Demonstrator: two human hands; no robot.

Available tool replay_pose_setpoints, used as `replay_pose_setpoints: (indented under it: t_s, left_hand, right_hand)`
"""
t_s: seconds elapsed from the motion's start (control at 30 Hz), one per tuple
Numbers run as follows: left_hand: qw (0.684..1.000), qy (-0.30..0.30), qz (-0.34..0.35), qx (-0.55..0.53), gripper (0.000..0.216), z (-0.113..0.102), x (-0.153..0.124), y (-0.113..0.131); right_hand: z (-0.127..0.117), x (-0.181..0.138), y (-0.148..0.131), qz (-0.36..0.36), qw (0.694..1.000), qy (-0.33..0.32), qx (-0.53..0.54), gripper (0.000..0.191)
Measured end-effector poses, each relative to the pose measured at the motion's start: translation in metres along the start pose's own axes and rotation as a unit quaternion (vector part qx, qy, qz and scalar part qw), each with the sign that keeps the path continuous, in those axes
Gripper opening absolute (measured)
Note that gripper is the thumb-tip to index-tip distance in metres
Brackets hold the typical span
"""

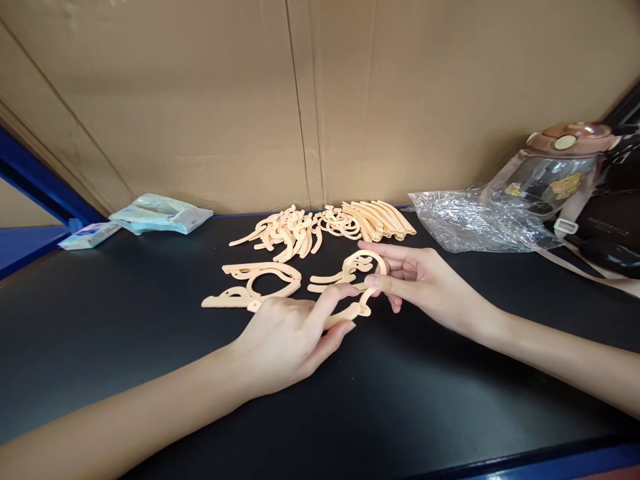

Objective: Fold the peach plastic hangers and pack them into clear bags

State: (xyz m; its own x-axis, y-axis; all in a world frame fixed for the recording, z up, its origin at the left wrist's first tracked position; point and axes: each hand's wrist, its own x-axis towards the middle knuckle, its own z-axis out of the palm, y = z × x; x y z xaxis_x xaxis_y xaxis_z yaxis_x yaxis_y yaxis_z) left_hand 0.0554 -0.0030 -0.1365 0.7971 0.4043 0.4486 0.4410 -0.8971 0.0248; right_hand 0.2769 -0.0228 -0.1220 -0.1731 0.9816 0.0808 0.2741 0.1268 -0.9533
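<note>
Both hands hold one peach-coloured curved plastic piece (pixel 350 267) just above the black table (pixel 125 347). My left hand (pixel 290 340) pinches its lower end between thumb and forefinger. My right hand (pixel 415 280) grips its upper curve with the fingertips. Another assembled peach piece (pixel 253 285) lies flat just left of my hands. Behind them sits a pile of several loose peach parts (pixel 295 233), with a neat row of straight strips (pixel 383 220) to its right.
A crumpled clear plastic bag (pixel 470 220) lies at the back right, beside a transparent bottle with a brown lid (pixel 565 163) and a dark bag (pixel 615 227). Light blue packets (pixel 160 213) rest at the back left. A cardboard wall (pixel 300 100) closes the rear.
</note>
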Motion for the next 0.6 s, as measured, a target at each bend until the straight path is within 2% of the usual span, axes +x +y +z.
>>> replay_pose_setpoints:
  t_s: [0.23, 0.37, 0.43, 0.5, 0.57, 0.6]
  left_hand:
    - [0.999, 0.025, 0.016, 0.031, 0.018, 0.0, 0.002, 0.002]
    - [0.998, 0.058, 0.009, 0.03, 0.02, -0.001, 0.002, 0.003]
    - [0.998, 0.047, -0.033, 0.002, 0.021, -0.006, 0.002, 0.005]
    - [0.993, 0.01, -0.1, -0.062, 0.019, -0.013, 0.002, 0.009]
    - [0.969, -0.028, -0.171, -0.176, 0.016, -0.02, 0.003, 0.013]
    - [0.945, -0.049, -0.206, -0.251, 0.015, -0.022, 0.004, 0.014]
  right_hand:
    - [0.001, 0.001, 0.001, -0.007, 1.0, -0.009, -0.009, 0.068]
    - [-0.007, 0.007, -0.001, -0.038, 0.998, 0.0, -0.044, 0.053]
    - [-0.018, 0.012, -0.003, -0.066, 0.993, 0.012, -0.099, 0.049]
    - [-0.03, 0.017, -0.006, -0.088, 0.977, -0.008, -0.196, 0.043]
    - [-0.042, 0.019, -0.009, -0.1, 0.941, -0.048, -0.321, 0.034]
    - [-0.046, 0.02, -0.01, -0.099, 0.917, -0.072, -0.381, 0.031]
